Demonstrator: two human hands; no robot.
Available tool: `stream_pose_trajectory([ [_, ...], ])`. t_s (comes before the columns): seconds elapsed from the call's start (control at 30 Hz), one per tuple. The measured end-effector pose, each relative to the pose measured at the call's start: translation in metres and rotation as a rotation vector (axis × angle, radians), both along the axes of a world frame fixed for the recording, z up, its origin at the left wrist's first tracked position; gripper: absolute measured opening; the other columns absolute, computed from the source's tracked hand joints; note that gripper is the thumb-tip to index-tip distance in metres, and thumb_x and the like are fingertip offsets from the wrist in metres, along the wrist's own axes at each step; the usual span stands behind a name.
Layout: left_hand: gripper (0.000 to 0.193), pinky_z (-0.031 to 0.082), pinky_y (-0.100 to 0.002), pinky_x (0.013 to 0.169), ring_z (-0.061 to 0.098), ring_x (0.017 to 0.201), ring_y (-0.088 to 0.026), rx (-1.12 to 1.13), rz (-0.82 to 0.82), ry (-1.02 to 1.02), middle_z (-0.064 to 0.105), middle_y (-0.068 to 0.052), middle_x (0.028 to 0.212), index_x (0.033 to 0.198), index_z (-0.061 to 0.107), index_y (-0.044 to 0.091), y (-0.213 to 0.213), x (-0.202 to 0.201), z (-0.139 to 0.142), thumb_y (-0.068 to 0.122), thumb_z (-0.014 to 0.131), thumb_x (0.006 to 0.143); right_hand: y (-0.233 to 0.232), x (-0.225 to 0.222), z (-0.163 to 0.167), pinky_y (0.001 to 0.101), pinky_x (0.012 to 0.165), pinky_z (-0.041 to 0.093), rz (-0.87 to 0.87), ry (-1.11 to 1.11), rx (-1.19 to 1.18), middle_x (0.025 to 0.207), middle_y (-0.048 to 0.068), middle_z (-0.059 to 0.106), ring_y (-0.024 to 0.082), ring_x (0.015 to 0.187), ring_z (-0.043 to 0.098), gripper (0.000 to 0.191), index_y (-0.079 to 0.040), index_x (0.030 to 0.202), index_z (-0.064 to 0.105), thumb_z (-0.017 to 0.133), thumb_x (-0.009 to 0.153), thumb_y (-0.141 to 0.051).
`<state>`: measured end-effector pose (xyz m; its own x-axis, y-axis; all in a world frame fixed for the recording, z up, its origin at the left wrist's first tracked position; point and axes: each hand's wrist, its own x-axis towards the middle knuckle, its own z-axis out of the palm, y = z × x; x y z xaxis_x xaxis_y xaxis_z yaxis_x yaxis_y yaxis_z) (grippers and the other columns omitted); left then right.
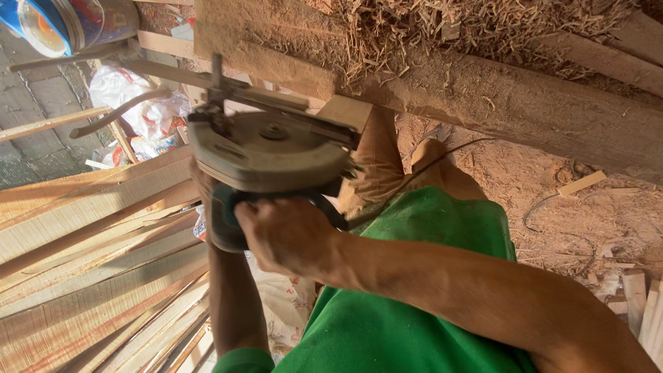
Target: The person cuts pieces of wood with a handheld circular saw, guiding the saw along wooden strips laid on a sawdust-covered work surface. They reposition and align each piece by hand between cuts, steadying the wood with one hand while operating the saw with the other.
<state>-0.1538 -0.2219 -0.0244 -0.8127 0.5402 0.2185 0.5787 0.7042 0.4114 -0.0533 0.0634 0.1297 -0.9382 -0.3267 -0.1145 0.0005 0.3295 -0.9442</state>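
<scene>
The right hand (286,235) is closed in a firm grip around the handle of a circular saw (269,155), which sits against a sawdust-covered wooden beam (483,97). The left hand is hidden behind the saw; its grip cannot be told. Stacked planks (97,276) lie beside.

Right hand (286,235) grips the circular saw (269,155) handle; left hand (205,186) supports it beside a plank (483,97).
</scene>
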Motion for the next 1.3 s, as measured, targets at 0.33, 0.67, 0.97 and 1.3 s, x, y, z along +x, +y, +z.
stream_pose_trajectory([
  [0.33, 0.016, 0.036, -0.025, 0.052, 0.049, 0.065, -0.006, 0.646, 0.705, -0.569, 0.065, -0.003, 0.091, 0.115, 0.063, 0.004, 0.040, 0.049, 0.094, 0.015, 0.065, 0.103, 0.032, 0.041, 0.003, 0.0459, 0.064, 0.060, 0.023, 0.181, -0.012, 0.088, 0.016, 0.073, 0.033, 0.074, 0.074, 0.061, -0.003, 0.115, 0.066, 0.084, 0.059, -0.018],
  [0.67, 0.083, 0.057, -0.046, 0.087, 0.068, 0.106, -0.031, 0.845, 0.596, -1.448, 0.067, -0.021, 0.116, 0.145, 0.048, 0.005, 0.178, 0.092, 0.000, 0.071, 0.047, 0.093, 0.177, 0.140, 0.024, 0.0369, 0.072, 0.063, -0.318, 0.004, 0.332, 0.098, 0.015, 0.078, 0.025, 0.082, 0.078, 0.050, -0.004, 0.115, 0.073, 0.083, 0.069, -0.019],
  [0.97, 0.113, 0.052, -0.062, 0.103, 0.049, 0.124, -0.058, 1.662, 1.133, -1.816, 0.032, -0.045, 0.140, 0.164, 0.014, 0.006, 0.288, 0.062, -0.064, 0.071, 0.061, 0.084, 0.271, 0.210, -0.005, 0.0424, 0.068, 0.057, -0.583, -0.334, 0.793, 0.086, 0.017, 0.077, 0.028, 0.074, 0.075, 0.038, -0.001, 0.111, 0.077, 0.079, 0.083, -0.028],
  [1.3, 0.101, 0.058, -0.051, 0.088, 0.064, 0.109, -0.032, 1.215, 0.729, -1.531, 0.057, -0.018, 0.132, 0.165, 0.024, 0.030, 0.222, 0.145, -0.052, 0.039, 0.077, 0.079, 0.336, 0.242, -0.063, 0.0460, 0.073, 0.057, -0.461, -0.547, 0.987, 0.077, 0.014, 0.073, 0.031, 0.070, 0.073, 0.032, -0.001, 0.100, 0.076, 0.078, 0.089, -0.031],
])
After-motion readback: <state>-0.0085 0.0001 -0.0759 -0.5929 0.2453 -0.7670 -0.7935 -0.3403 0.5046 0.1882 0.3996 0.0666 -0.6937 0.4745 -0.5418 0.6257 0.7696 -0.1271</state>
